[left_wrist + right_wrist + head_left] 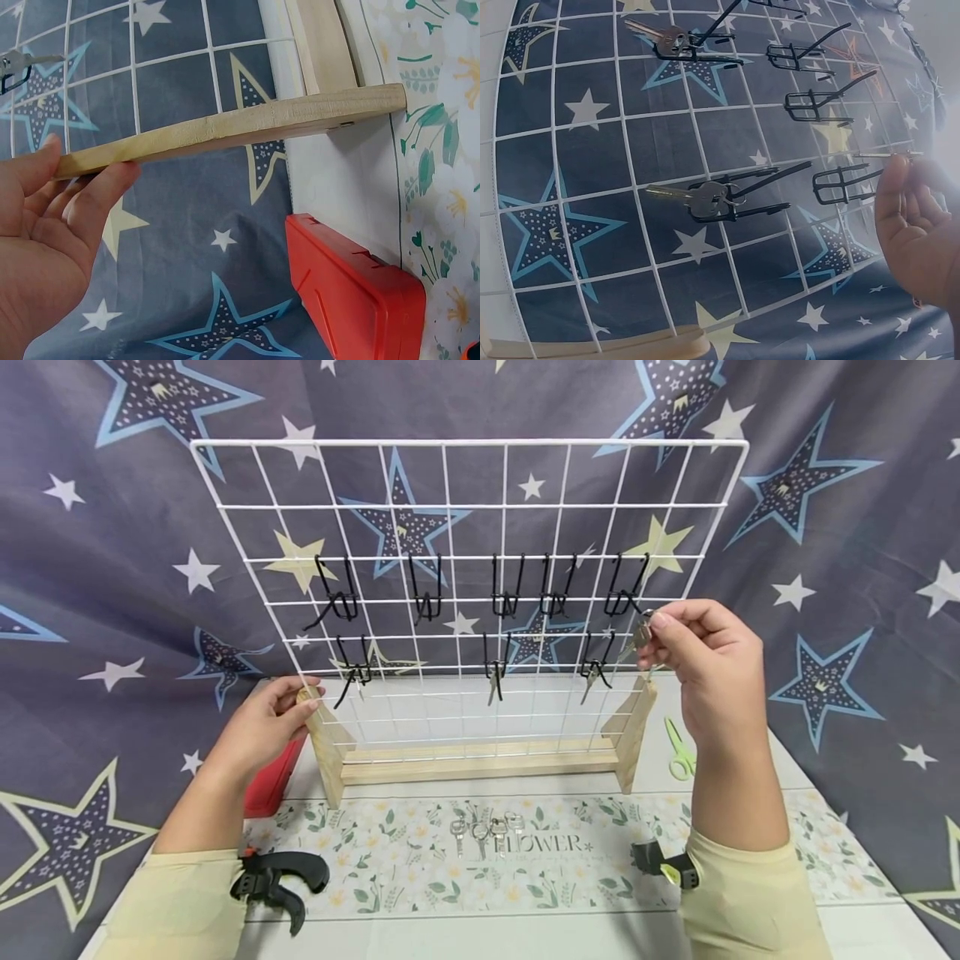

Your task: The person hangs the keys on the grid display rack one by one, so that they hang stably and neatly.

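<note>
A white wire grid panel [465, 506] stands in a wooden stand [480, 764] and carries black hooks in two rows. My left hand [300, 697] grips the top of the stand's left upright [225, 131], thumb on one side and fingers on the other. My right hand [651, 627] pinches a silver key [641, 637] right beside the upper right hook [622, 587]. In the right wrist view the pinched key [889, 155] shows edge-on just above an empty hook [840, 184]. Keys hang on two lower hooks [705, 199] [671, 41].
Several loose keys [486, 833] lie on the floral mat [420, 868] in front of the stand. A red box [273, 777] sits behind my left wrist, green scissors [680, 750] at the back right. A starred cloth [112, 568] hangs behind.
</note>
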{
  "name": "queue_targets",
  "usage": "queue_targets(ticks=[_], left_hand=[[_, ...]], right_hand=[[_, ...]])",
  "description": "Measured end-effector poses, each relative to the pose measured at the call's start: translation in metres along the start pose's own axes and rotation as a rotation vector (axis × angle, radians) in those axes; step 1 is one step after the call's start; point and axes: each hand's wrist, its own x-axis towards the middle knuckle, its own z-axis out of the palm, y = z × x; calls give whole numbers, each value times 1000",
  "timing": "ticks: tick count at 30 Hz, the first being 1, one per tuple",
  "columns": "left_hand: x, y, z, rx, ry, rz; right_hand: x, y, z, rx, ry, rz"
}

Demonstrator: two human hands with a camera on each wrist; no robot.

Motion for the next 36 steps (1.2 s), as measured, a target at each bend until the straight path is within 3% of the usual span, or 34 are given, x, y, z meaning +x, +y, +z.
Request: queue_targets(ticks=[9,36], left_hand=[[1,-1,1,9,15,2],[1,-1,2,0,20,-9]], right_hand=[[7,8,-3,13,-3,53],[28,29,0,-153,60,115]])
